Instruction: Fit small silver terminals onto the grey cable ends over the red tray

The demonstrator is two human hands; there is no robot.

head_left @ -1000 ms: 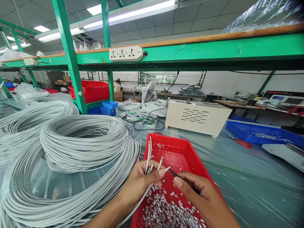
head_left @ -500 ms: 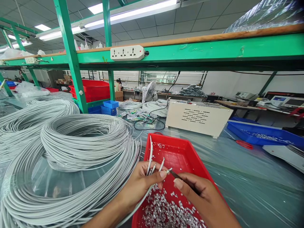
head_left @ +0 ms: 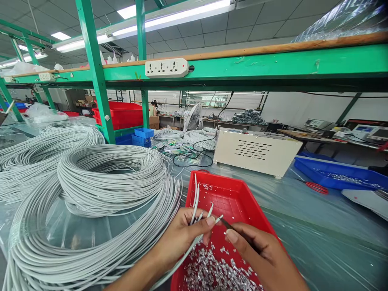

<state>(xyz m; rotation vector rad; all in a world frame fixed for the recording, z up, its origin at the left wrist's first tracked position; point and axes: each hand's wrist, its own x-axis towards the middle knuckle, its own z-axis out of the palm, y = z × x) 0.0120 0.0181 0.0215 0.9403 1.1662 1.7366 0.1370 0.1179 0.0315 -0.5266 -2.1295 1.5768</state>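
My left hand (head_left: 195, 230) is closed around several thin white cables (head_left: 196, 198), whose ends poke up between the fingers. One cable end sticks out past the thumb, towards the right. In my right hand (head_left: 257, 246) is a slim dark tool (head_left: 227, 224), apparently tweezers, its tip at or very near that cable end. Whether the tip grips the cable cannot be made out. Both hands are above a red tray (head_left: 257, 206), where many shiny silver foil scraps (head_left: 215, 270) lie, mostly at the near end.
Big coils of white cable (head_left: 112, 182) cover the left of the bench. Behind the tray stands a cream metal box (head_left: 257, 153). To the right are red-handled scissors (head_left: 317, 187) and a blue tray (head_left: 339, 173). A green shelf beam (head_left: 257, 66) crosses overhead.
The whole view has shifted slightly. Two cable ends now stand upright above my left hand where one showed before. The end by the tool's tip shows a little longer.
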